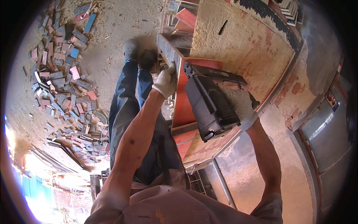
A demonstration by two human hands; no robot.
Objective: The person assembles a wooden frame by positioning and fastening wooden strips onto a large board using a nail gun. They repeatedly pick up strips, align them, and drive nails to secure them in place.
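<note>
My right hand point(242, 106), in a pale speckled work glove, is closed around the handle of a bulky black tool that looks like a nail gun point(209, 106). Its screwed nose end points toward the corner where a grey wooden board point(169, 47) meets a red panel point(182, 87). From the nose a straight black bar runs off to the right. My left hand point(166, 80), gloved alike, is closed on the grey board's edge just left of the red panel. Its fingertips are partly hidden behind the board.
Beneath the work lies a worn wooden tabletop point(242, 44) with a small dark strip point(222, 27) on it. Stacked boards point(186, 18) stand at its far left. Heaped wood offcuts point(61, 82) cover the floor at left. A peeling wall point(291, 89) rises at right.
</note>
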